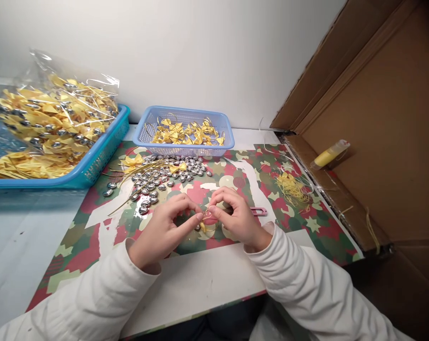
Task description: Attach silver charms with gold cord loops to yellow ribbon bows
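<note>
Through the head camera I see a person's two bare hands, in white sleeves, meeting above a table with a patterned cover (75, 246). Between them is a thin yellow cord (207, 216). The left hand (171, 222) has thumb and index fingertips pressed together on it; the right hand (237, 218) pinches it the same way, just beside. The cord's short visible run goes roughly left to right. Just below the fingertips is a small yellow ribbon piece (203, 227), its long axis pointing roughly toward me; its finer shape is too small to tell.

Far left, a large blue basket (104, 154) holds yellow ribbon pieces and a clear plastic bag (58, 113) full of yellow bows with silver beads. Beyond the hands, a smaller blue basket (186, 150) holds yellow bows with looped cords. In front of it lie loose silver beads (152, 187) and a bundle of gold cords (148, 166).

The table's near edge runs below the wrists. To the right, patterned cover stretches from a pink tool (260, 211), partly hidden by the right hand, to a yellow thread tangle (292, 187); a cardboard wall (385, 104) bounds that side.
</note>
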{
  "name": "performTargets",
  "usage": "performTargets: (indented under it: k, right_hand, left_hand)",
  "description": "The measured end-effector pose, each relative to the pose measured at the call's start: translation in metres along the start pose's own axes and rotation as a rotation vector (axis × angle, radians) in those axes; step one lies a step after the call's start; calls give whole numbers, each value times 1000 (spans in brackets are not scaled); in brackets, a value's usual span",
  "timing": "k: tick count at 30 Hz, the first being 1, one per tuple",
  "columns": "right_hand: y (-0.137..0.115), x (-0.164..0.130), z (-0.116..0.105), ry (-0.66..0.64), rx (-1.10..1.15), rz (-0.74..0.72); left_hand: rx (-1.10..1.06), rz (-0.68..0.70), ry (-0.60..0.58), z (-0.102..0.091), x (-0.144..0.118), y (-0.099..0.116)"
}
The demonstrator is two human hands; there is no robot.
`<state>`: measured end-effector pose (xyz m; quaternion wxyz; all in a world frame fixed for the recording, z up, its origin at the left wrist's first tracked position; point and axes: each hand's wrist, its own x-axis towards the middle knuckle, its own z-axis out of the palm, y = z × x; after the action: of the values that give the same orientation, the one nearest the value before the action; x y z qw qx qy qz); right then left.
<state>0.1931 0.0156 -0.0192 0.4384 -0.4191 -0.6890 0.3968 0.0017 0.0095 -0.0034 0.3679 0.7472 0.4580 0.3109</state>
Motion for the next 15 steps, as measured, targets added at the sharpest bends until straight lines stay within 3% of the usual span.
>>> performTargets:
  k: [7,15]
  right_hand:
    - [0,-1,2,1,-70,-85]
    - [-4,1,-6,45,-117,-112]
  left_hand:
    - [-110,-127,16,6,2,-3]
    - [-122,-168,54,6,2,-3]
